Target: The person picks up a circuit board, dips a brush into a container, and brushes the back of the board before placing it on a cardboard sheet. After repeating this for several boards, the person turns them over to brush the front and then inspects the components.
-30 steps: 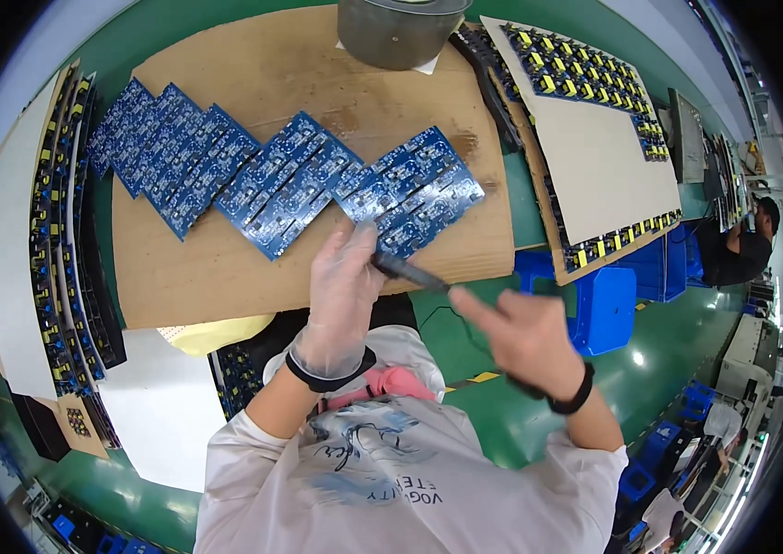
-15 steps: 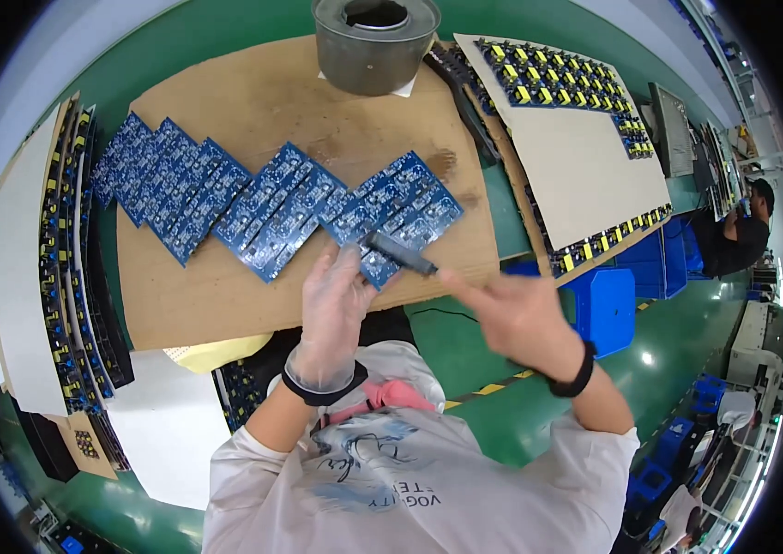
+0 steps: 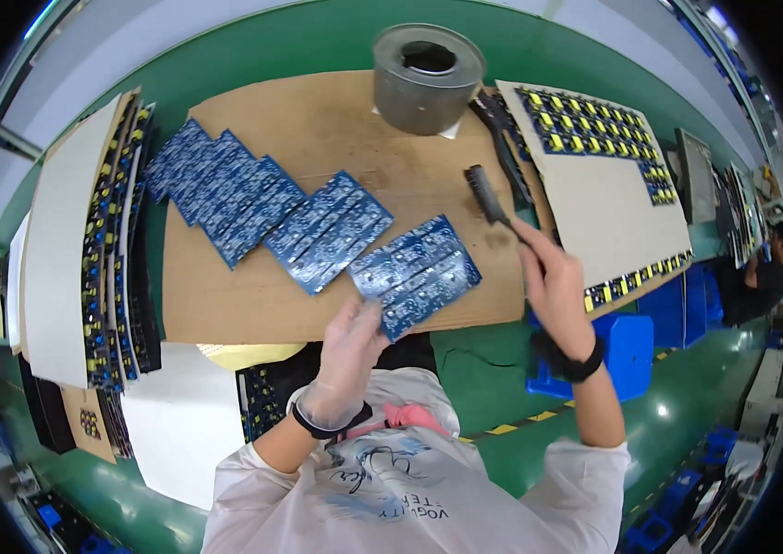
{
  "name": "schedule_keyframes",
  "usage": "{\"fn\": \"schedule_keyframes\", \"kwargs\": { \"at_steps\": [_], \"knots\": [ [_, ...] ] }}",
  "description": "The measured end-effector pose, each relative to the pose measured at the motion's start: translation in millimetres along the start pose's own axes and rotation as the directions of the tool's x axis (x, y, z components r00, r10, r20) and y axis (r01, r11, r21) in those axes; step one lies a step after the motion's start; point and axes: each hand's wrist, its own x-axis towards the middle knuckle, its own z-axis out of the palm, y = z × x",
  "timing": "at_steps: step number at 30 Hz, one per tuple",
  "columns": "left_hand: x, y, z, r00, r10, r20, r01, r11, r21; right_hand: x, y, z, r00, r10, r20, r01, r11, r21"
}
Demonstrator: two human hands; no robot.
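My left hand (image 3: 345,355), in a thin clear glove, pinches the near left corner of a blue circuit board (image 3: 419,272). The board's upward face is dotted with shiny solder points. My right hand (image 3: 560,291) grips the thin handle of a black brush (image 3: 484,194), whose bristled head is off to the right of the board, over a stained patch of cardboard. Left of the held board is another blue circuit board (image 3: 329,233), and beyond it several more boards (image 3: 225,194) overlap in a slanting row.
A brown cardboard sheet (image 3: 216,309) covers the table. At its far edge stands a round metal can (image 3: 424,97) with an opening on top. Stacked boards with yellow parts (image 3: 585,129) lie at right, and upright layered stacks (image 3: 114,258) at left. A blue stool (image 3: 627,355) is below right.
The brush has left the circuit board and swung away to the right in my right hand. My left hand keeps hold of the board, which now sits apart from its neighbour. The view has shifted.
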Motion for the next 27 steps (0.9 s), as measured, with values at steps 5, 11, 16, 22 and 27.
{"fn": "schedule_keyframes", "kwargs": {
  "at_steps": [5,11,16,22,27],
  "knots": [
    [-21.8,23.7,-8.6,0.984,0.171,0.049,-0.16,0.729,0.665,-7.3,-18.8,41.9,0.97,0.189,0.155,-0.231,0.917,0.326],
    [-41.8,39.0,-11.6,0.885,0.453,0.111,0.025,-0.283,0.959,-7.5,-40.8,68.3,0.884,0.314,0.347,-0.447,0.347,0.824],
    [-40.9,38.0,-33.6,0.859,0.495,0.131,0.013,-0.276,0.961,-6.1,-51.5,73.2,0.846,0.286,0.45,-0.515,0.22,0.828],
    [-33.2,35.0,-36.9,0.738,0.624,0.257,-0.118,-0.255,0.96,5.3,-31.0,38.3,0.9,0.257,0.352,-0.431,0.398,0.81],
    [-44.2,39.2,-29.7,0.757,0.6,0.258,-0.233,-0.121,0.965,51.2,68.8,-53.7,0.975,0.016,-0.221,-0.019,1.0,-0.008]
  ]
}}
